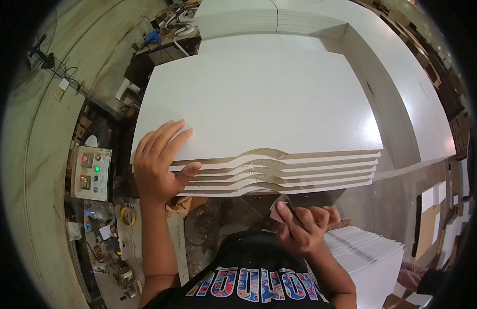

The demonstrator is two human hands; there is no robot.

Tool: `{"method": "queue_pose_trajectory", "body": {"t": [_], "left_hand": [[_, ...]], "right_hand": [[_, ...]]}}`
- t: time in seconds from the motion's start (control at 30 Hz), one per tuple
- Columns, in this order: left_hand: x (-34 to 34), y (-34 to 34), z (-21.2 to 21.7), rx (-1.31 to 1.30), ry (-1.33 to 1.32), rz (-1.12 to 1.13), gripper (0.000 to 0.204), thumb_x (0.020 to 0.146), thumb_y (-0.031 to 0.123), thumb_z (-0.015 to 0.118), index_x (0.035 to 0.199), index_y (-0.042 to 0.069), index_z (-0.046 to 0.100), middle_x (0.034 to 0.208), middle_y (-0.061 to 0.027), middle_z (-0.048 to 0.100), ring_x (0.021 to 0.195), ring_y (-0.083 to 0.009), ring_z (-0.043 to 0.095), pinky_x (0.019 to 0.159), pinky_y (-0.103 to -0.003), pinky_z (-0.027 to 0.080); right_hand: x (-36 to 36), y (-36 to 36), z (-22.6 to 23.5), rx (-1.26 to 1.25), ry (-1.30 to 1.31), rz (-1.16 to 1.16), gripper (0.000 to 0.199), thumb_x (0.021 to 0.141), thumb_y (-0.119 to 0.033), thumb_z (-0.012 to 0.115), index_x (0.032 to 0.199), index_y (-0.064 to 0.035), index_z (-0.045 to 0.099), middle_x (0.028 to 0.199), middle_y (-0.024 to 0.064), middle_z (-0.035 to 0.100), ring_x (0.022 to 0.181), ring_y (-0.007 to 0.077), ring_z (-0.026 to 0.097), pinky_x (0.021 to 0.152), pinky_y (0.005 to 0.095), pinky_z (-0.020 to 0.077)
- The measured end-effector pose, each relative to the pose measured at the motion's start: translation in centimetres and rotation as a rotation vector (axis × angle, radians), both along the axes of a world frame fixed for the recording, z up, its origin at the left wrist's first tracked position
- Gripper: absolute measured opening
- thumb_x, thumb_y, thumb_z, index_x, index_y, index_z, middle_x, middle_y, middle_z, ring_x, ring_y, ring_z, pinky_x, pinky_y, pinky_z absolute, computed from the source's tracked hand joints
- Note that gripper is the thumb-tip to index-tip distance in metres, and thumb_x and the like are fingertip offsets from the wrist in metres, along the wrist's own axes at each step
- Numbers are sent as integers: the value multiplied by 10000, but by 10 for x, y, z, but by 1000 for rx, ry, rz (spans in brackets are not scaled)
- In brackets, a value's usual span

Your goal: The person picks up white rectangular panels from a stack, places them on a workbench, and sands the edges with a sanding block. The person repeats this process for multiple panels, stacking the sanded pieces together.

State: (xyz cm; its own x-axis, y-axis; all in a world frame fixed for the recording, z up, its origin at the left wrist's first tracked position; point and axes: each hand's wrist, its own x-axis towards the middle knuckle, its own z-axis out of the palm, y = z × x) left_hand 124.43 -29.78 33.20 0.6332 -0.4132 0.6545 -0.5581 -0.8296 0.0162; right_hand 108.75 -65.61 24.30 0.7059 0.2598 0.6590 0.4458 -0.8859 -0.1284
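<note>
A stack of several white boards (264,103) with wavy-cut brown front edges (279,172) lies in front of me. My left hand (158,162) rests flat on the near left corner of the top board, with the thumb pressed against the stacked edges. My right hand (302,224) is below the front edge, near its middle, and is closed on a small pinkish-brown piece that looks like sandpaper (278,208). The piece sits just under the lowest board's edge.
Taller piles of white boards (403,98) stand at the right and back. Another white stack (367,257) sits low at the right. A control box with lit displays and a green lamp (92,172) stands to the left. A cluttered bench (166,31) is at the back left.
</note>
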Motion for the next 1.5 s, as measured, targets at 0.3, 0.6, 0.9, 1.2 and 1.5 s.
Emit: {"method": "queue_pose_trajectory", "body": {"t": [0.3, 0.6, 0.9, 1.2, 1.5], "left_hand": [[0, -2, -1, -21, 4, 17, 734, 1094, 775, 685, 1331, 103, 862, 1437, -117, 829, 1366, -372, 771, 1143, -536, 579], [-2, 5, -5, -17, 64, 18, 754, 1132, 777, 617, 1392, 105, 836, 1496, -158, 799, 1418, -415, 741, 1171, -602, 552], [1, 7, 0, 15, 34, 1, 658, 1133, 698, 678, 1346, 103, 860, 1457, -113, 821, 1374, -367, 760, 1153, -539, 573], [-2, 9, 2, 27, 87, -19, 529, 1121, 515, 731, 1404, 82, 841, 1528, -149, 790, 1438, -396, 729, 1200, -591, 539], [-8, 4, 3, 0, 133, -5, 544, 1150, 542, 674, 1364, 69, 834, 1503, -156, 787, 1443, -416, 713, 1219, -620, 508]], "right_hand": [[16, 23, 1, -26, 2, 145, 583, 846, -269, 900, 1426, -214, 879, 1026, -65, 607, 1034, 229, 559, 1015, 443, 419], [18, 27, -30, -147, -80, -1, 461, 807, -249, 880, 1266, -250, 918, 1032, -55, 570, 1091, 237, 504, 1016, 522, 313], [26, 53, -4, -174, -95, -239, 609, 861, -357, 861, 1466, -286, 871, 1079, -101, 538, 1108, 222, 492, 1006, 517, 305], [51, 84, 45, 11, 96, -356, 642, 928, -343, 887, 1558, -249, 811, 1131, -69, 655, 1132, 231, 551, 1058, 532, 324], [42, 19, 84, 214, -102, -248, 635, 903, -126, 814, 1530, -231, 823, 1114, -44, 745, 1065, 186, 626, 1047, 474, 394]]}}
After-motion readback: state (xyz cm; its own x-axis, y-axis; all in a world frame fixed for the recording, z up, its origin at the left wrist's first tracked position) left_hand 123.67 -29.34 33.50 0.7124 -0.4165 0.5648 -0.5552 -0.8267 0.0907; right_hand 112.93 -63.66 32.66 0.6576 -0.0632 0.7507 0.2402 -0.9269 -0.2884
